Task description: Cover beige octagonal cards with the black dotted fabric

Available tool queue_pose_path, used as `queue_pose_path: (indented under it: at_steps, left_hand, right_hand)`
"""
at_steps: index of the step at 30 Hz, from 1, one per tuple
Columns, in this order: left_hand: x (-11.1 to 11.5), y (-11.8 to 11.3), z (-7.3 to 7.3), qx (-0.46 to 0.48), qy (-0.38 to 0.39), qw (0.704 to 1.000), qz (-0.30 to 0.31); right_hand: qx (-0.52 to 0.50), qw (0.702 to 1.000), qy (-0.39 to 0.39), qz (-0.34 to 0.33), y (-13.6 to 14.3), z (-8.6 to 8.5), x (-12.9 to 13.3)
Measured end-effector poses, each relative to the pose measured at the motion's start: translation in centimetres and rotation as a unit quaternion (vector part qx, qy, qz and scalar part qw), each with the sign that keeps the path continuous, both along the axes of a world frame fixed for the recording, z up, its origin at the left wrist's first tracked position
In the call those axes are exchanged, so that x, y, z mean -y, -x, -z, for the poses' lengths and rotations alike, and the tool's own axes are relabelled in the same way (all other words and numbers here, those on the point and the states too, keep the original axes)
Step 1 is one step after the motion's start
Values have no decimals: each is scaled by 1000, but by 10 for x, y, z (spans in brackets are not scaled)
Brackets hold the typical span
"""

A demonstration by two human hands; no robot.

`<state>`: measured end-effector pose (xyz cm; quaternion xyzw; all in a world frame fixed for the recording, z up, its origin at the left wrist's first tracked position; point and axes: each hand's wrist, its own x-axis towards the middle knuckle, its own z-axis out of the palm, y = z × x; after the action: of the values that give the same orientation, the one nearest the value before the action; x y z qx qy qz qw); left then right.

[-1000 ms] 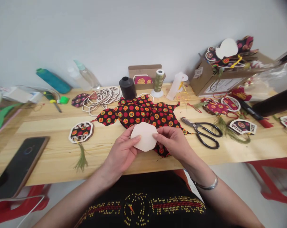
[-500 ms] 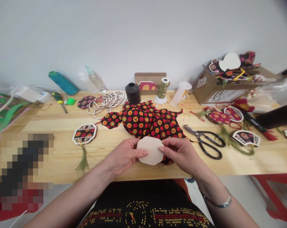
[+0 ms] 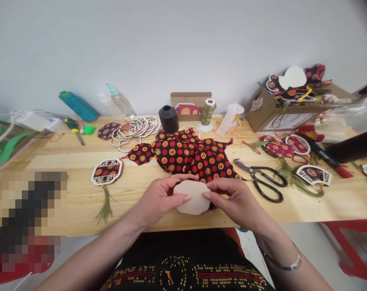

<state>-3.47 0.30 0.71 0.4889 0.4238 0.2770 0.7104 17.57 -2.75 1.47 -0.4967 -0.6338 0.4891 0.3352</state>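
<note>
Between my two hands is a pale card piece (image 3: 191, 199) with rounded, notched corners. My left hand (image 3: 162, 200) pinches its left edge, thumb on the face and fingers behind and along the top. On the opposite edge, my right hand (image 3: 236, 200) grips it with thumb in front and fingers behind. A bit of dark patterned fabric shows just behind the card near my right thumb. Past the hands lies a crumpled black cloth (image 3: 183, 155) with red and yellow flower dots. Black-handled scissors (image 3: 266, 178) rest open to the right of my right hand.
At left lies a fretwork-framed ornament (image 3: 107, 171) with a green tassel (image 3: 104, 206). Behind the cloth stand a black thread cone (image 3: 168, 119), an olive thread spool (image 3: 208, 113) and stacked wooden frames (image 3: 137, 131). A full cardboard box (image 3: 262, 115) sits at back right, near several tasselled ornaments.
The card has come slightly lower and tilted, its top edge now farther down. My left fingers have slid across behind its top edge.
</note>
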Motion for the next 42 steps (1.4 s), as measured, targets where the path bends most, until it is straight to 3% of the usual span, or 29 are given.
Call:
queue_pose_path:
  at_steps: [6,42]
  left_hand:
    - [4,-5,6,70,52,996,-27]
    - [2,-8,-7,-15,14,1000,-7]
  right_hand:
    - [14,1000,-12,-2,0,-1,0]
    - [14,1000,-22,-11,-5,-5,-4]
